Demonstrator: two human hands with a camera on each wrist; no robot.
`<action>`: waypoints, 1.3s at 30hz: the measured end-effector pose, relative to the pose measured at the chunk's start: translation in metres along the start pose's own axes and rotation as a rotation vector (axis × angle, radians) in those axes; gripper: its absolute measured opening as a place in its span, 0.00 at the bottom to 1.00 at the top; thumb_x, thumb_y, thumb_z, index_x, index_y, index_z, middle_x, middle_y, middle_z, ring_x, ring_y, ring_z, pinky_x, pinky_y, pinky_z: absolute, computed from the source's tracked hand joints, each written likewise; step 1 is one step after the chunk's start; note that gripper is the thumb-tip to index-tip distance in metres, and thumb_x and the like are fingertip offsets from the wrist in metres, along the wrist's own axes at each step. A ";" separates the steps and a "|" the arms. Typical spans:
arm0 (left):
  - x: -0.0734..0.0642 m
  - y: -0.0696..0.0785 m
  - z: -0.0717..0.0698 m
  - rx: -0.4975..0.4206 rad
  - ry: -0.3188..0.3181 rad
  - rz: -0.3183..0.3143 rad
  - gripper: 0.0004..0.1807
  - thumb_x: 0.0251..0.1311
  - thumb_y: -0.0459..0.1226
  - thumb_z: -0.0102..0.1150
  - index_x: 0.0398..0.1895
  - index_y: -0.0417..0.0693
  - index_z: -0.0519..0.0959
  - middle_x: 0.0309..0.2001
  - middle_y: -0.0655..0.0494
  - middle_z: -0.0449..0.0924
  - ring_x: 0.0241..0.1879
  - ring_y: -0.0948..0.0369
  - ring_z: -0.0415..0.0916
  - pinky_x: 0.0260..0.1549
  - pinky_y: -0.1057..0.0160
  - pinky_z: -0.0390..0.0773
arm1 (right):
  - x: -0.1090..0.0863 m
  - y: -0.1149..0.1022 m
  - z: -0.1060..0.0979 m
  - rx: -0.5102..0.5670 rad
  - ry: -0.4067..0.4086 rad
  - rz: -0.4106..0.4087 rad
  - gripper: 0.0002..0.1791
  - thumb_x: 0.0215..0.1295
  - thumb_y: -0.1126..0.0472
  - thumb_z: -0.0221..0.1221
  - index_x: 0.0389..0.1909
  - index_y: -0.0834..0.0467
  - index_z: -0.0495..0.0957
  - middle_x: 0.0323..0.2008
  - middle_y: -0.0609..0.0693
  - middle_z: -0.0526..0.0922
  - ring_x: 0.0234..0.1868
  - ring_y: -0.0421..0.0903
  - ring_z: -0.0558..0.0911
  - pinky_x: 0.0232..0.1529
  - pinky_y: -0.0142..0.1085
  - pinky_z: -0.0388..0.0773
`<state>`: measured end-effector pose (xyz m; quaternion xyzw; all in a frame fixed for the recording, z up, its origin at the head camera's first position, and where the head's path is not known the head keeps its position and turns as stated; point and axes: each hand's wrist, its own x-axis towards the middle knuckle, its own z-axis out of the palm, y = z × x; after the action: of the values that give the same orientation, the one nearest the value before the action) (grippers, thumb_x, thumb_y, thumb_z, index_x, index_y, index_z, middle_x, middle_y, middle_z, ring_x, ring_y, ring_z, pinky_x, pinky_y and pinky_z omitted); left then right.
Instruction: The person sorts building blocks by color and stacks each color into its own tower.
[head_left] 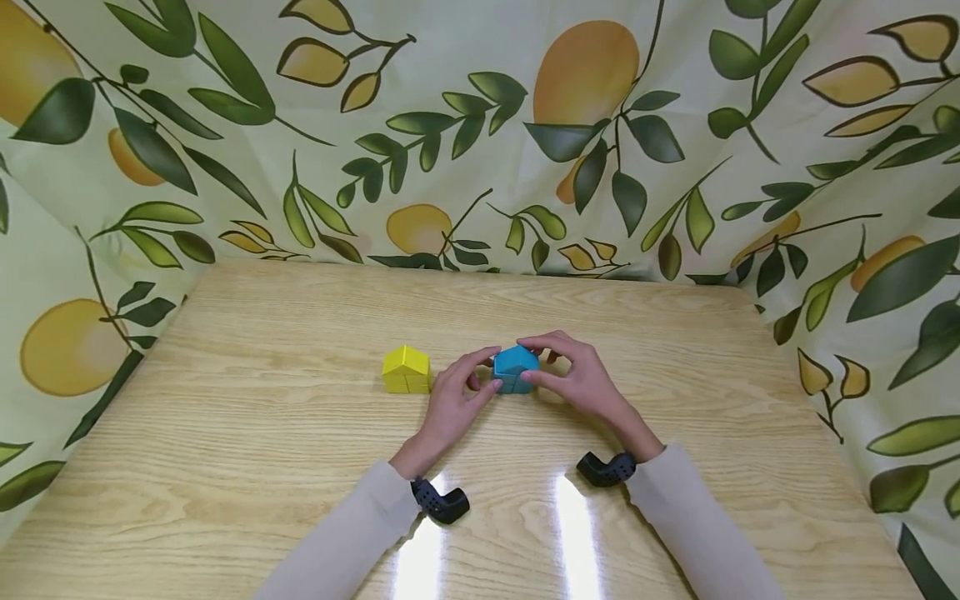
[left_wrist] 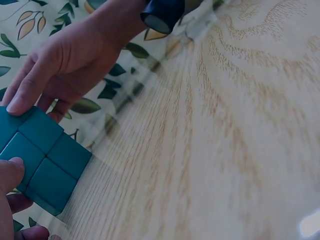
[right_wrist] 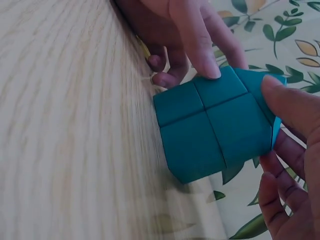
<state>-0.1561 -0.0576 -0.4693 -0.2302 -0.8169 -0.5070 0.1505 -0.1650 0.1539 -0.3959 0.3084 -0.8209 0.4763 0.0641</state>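
Note:
A small blue block house (head_left: 515, 371), built of several blocks with a peaked top, stands on the wooden table. My left hand (head_left: 453, 398) holds its left side between thumb and fingers. From the right, my right hand (head_left: 576, 377) grips the peaked upper part, its thumb (right_wrist: 290, 102) on the front face in the right wrist view. Seams between the blue blocks (left_wrist: 47, 160) show up close in the left wrist view, where the left thumb (left_wrist: 11, 172) presses the front. A matching yellow block house (head_left: 406, 371) stands just left of my left hand.
The wooden table (head_left: 247, 433) reaches back to a cloth (head_left: 465, 108) printed with fruit and leaves, which also hangs at both sides. A black wrist camera (head_left: 441, 502) sits on the left wrist, another black camera (head_left: 606, 469) on the right.

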 end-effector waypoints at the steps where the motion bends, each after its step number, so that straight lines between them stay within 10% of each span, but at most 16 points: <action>1: 0.000 0.000 0.000 0.002 0.002 0.002 0.26 0.59 0.33 0.65 0.62 0.53 0.73 0.45 0.53 0.80 0.27 0.58 0.69 0.30 0.64 0.66 | -0.001 0.001 0.000 0.008 -0.004 0.010 0.23 0.52 0.72 0.68 0.51 0.68 0.78 0.45 0.58 0.81 0.42 0.56 0.76 0.39 0.53 0.74; 39: 0.000 0.000 0.001 -0.013 0.019 0.027 0.24 0.60 0.35 0.64 0.60 0.51 0.74 0.44 0.53 0.81 0.26 0.58 0.70 0.27 0.66 0.67 | -0.014 0.025 0.005 0.205 0.005 0.115 0.19 0.57 0.72 0.64 0.51 0.66 0.78 0.47 0.57 0.80 0.42 0.49 0.75 0.39 0.38 0.74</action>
<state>-0.1560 -0.0563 -0.4699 -0.2376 -0.8088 -0.5124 0.1636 -0.1669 0.1643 -0.4226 0.2643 -0.7841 0.5614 0.0070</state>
